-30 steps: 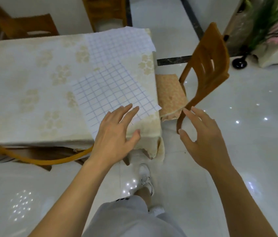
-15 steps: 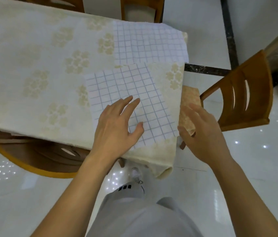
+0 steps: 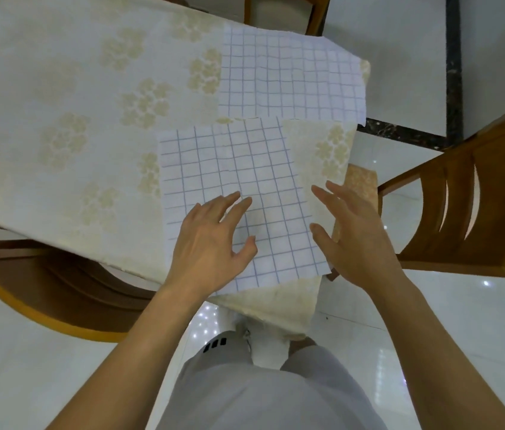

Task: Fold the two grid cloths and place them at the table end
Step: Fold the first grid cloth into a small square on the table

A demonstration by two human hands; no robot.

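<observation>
Big change from a second ago: my right hand [image 3: 358, 240] has come in from off the table edge, where it hung over the floor by the wooden chair [image 3: 468, 206], and now sits over the right border of the near grid cloth [image 3: 232, 181]. Fingers are spread and relaxed, nothing held. I can't tell if the fingertips actually touch the fabric or hover just above it.

The left hand [image 3: 214, 243] has barely shifted; it lies flat, fingers straight, pressing the cloth's lower middle. No grip there either.

The view has also swung closer in over the table corner, so both cloths now show whole. The near cloth lies flat and unfolded on the cream flowered tablecloth [image 3: 58, 103], its lower right corner at the table edge. The far grid cloth [image 3: 288, 72] lies just beyond it, also flat, its right side slightly over the table edge; their nearest edges look to touch or almost touch.

My read: both hands are now in place on the near cloth, so the first fold is about to start. Nothing is folded yet, and neither cloth has been placed.
</observation>
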